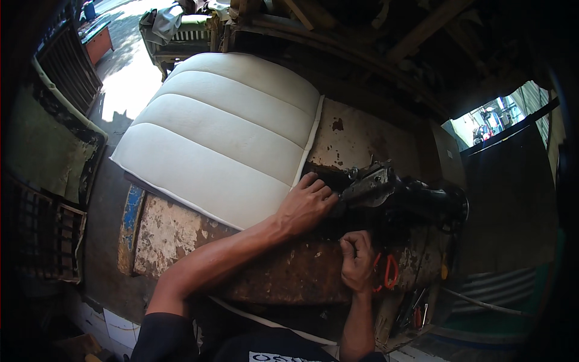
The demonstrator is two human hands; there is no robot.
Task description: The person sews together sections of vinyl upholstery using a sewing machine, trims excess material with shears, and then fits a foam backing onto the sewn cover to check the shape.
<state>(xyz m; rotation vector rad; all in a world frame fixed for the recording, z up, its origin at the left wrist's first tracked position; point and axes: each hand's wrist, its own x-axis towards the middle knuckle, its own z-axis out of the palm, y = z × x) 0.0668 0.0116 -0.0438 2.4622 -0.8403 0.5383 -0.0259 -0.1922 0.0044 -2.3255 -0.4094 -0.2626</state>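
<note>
so rn the big off-white padded panel w/ stitched channels n piped edges point(223, 127) is lying over the left part of the worn wooden worktop w/ flaking paint point(175, 235), n its left corner is sticking out past the worktop's left edge. the black metal sewing machine point(422, 202) is sitting toward the worktop's right edge, its head pointing left at the panel.

left hand point(309, 202) is reaching over by the panel's right edge, fingers bending down in a half-closed curl, fingertips sitting just beside the machine's head. can't tell if it's pinching anything bc the fingers are hiding what's under them.

right hand point(357, 259) is hanging around the worktop's near edge, fingers folding in n thumb lying against the index, looking closed more than the left. can't tell if anything's in there tbh.

red loop-shaped tool handles point(391, 271) are lying just right of that hand. a slatted wooden frame w/ grey cloth on it point(187, 30) is standing past the worktop's far left corner.
</note>
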